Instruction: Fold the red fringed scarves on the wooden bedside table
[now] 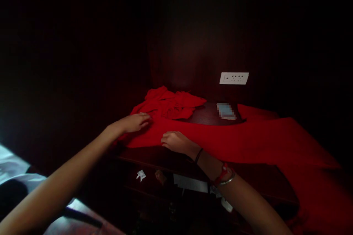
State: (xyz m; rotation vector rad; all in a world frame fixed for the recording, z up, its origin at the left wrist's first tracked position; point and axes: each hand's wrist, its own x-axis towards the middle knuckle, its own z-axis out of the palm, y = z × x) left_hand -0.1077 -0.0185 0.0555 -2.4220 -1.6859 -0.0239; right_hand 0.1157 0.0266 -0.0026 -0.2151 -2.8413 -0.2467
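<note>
A long red cloth (220, 139) lies spread across a dark tabletop and hangs over its right side. My left hand (137, 122) rests at the cloth's left part, palm down, with fingers stretched forward and the thumb a little apart. Nearer the front edge, my right hand (175, 141) has its fingers curled down on the cloth and seems to grip it; the fingertips are partly hidden. Beyond my left hand is a crumpled heap of red cloth (173, 102). A dark hair tie, a red cord and a silver bangle circle my right forearm.
A pixelated flat item (226, 111) lies on a bare dark patch of the table (204, 114). The back wall carries a white socket plate (234, 78). Below the front edge, a shelf holds a torn white scrap (141, 175) and a pale strip (191, 183). Deep shadow surrounds everything.
</note>
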